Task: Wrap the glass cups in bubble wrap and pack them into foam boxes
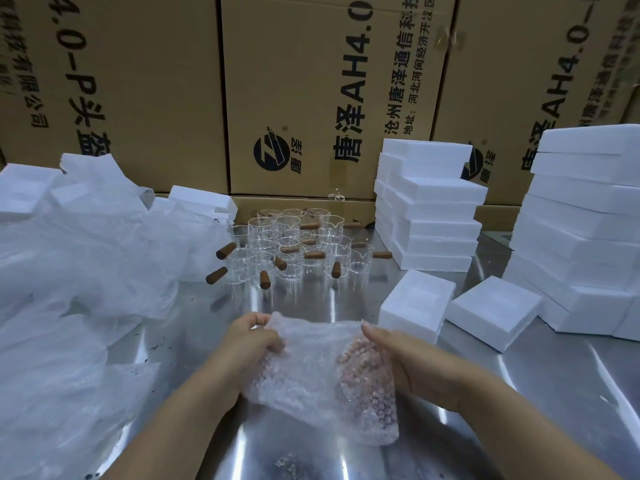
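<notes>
Wrapping step: left hand [254,336] pinches bubble wrap [304,375] corner, right hand [398,355] grips opposite edge; seemingly no cup inside. Next: reach glass cups [294,251] at 12 o'clock.

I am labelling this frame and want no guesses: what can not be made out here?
Head view:
Inside of the bubble wrap: its bubbles blur whether a cup is within.
Number of glass cups: clear, overlapping, small.
Right foam box stack: cut off by the right edge.
Print on the cardboard cartons: cut by the top edge.
</notes>
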